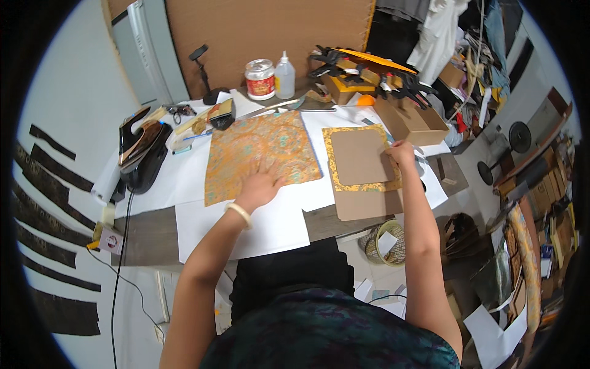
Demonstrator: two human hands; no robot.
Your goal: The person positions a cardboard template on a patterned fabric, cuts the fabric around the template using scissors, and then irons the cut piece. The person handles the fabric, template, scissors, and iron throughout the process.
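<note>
My left hand [261, 184], with a pale bangle at the wrist, lies flat with fingers spread on an orange patterned cloth [258, 144] with green and blue motifs. White paper [246, 230] lies under and in front of the cloth. To the right, my right hand [401, 154] is closed in a pinch at the right edge of a rectangular frame [332, 157] covered in yellow patterned material. The frame lies on a brown board [369, 205], and brown also shows through its opening. My fingertips partly hide the spot where they meet the edge.
At left a black iron [136, 138] sits on its base, its cord hanging down. Behind stand a red-labelled jar [260, 83], a clear squeeze bottle [284, 77], a pile of black clamps [362, 71] and an open cardboard box [412, 123]. A wire basket [372, 249] stands below the table.
</note>
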